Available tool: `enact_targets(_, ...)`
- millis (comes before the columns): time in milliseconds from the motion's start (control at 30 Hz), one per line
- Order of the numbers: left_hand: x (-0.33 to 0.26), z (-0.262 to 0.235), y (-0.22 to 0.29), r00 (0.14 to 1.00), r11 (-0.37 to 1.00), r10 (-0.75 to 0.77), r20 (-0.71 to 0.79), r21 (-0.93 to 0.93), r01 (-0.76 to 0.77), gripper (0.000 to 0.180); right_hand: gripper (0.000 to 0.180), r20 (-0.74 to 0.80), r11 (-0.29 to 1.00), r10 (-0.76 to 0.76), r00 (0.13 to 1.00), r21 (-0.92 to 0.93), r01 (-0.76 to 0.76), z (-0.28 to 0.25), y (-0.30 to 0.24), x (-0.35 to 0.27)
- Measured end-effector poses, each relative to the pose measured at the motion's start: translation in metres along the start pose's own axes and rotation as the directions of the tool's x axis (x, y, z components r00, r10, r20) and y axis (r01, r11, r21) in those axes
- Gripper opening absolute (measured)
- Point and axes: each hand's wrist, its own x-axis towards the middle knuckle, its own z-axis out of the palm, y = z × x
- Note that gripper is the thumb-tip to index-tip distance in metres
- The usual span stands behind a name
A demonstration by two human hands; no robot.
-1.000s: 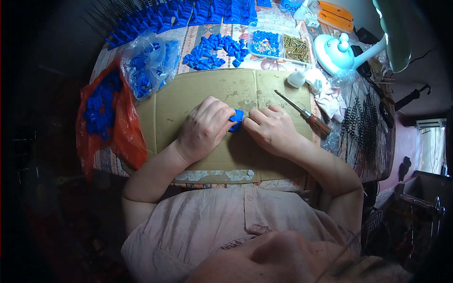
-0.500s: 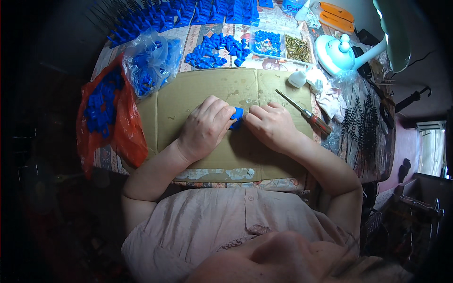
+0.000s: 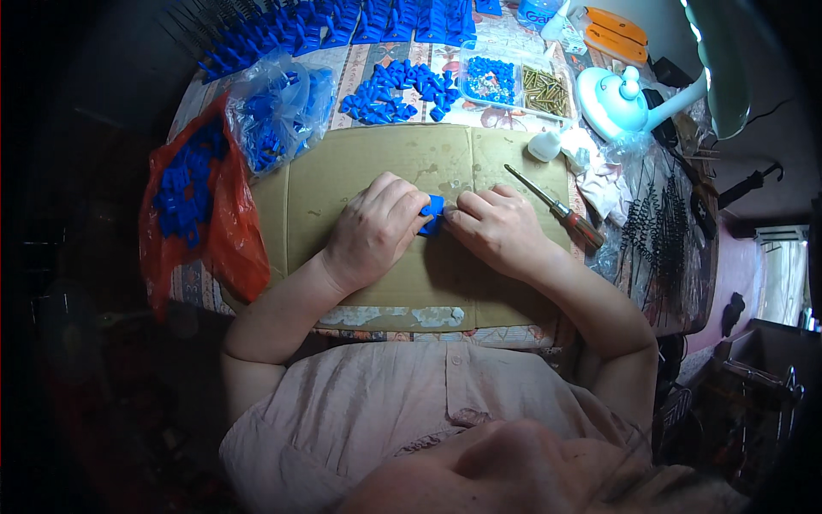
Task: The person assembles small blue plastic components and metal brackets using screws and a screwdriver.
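Observation:
Over the middle of a cardboard sheet [image 3: 368, 154], my left hand [image 3: 377, 227] is closed around a small blue plastic part [image 3: 434, 213]. Part of that piece is covered by my fingers. Just to its right, my right hand [image 3: 495, 224] is closed with thumb and forefinger pinched near the part's edge. Whatever sits between those fingertips is hidden or too small to name. A screwdriver [image 3: 561, 212] with a reddish handle lies right of my right hand, its tip pointing away from me. Beyond it stands a small white bottle [image 3: 543, 146].
A red bag [image 3: 244, 248] and a clear bag [image 3: 295, 103], both with blue parts, lie left. Loose blue pieces [image 3: 385, 90] and a divided container [image 3: 492, 101] of blue bits and brass-coloured screws are beyond the cardboard. A lamp [image 3: 612, 107] and black coiled wires [image 3: 655, 214] occupy the right.
The right fingers have drawn slightly back from the blue part, showing more of it. My left hand keeps its hold. The whole view has shifted slightly.

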Motion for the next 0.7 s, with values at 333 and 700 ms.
enact_targets(333,-0.0021,0.0017,-0.0037,1.0,0.999,0.012,0.014,0.053,-0.012,0.02,0.011,0.008,0.994,0.07,0.998,0.081,-0.07,-0.0006,0.0031,-0.0005)
enact_targets(700,-0.0022,0.0015,-0.0043,1.0,1.0,-0.002,0.003,0.014,0.002,0.022,0.008,-0.036,0.998,-0.047,0.998,0.029,0.048,0.0002,0.0009,0.0022)
